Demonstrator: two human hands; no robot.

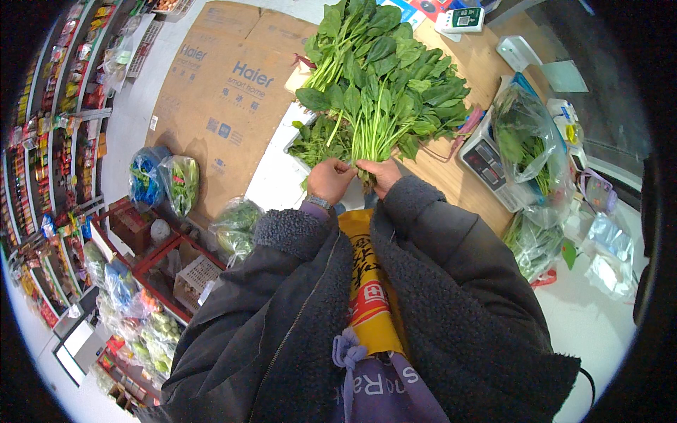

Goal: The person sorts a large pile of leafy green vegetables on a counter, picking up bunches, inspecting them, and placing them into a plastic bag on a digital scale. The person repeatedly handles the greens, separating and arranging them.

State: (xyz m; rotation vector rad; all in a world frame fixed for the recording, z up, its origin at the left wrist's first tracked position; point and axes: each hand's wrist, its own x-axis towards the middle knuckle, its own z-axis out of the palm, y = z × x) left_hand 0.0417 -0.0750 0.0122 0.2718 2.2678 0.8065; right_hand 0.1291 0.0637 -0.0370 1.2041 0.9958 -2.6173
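A bunch of leafy greens that look like spinach lies stems towards me, with its root ends pointing at my body. My right hand grips the lower stems, thumb on top. At the left side of the same stems, my left hand has its thumb and forefinger pinched together; whether a stem is between them is hidden. Beyond, a large heap of the same greens covers the end of the wooden tabletop. Smaller loose greens lie left of the bunch in a white container.
A digital scale stands to the right, a plastic bag of greens on it. Flattened Haier cardboard covers the floor at left. Bagged vegetables and red-framed crates sit near my left side; stocked shelves line the far left.
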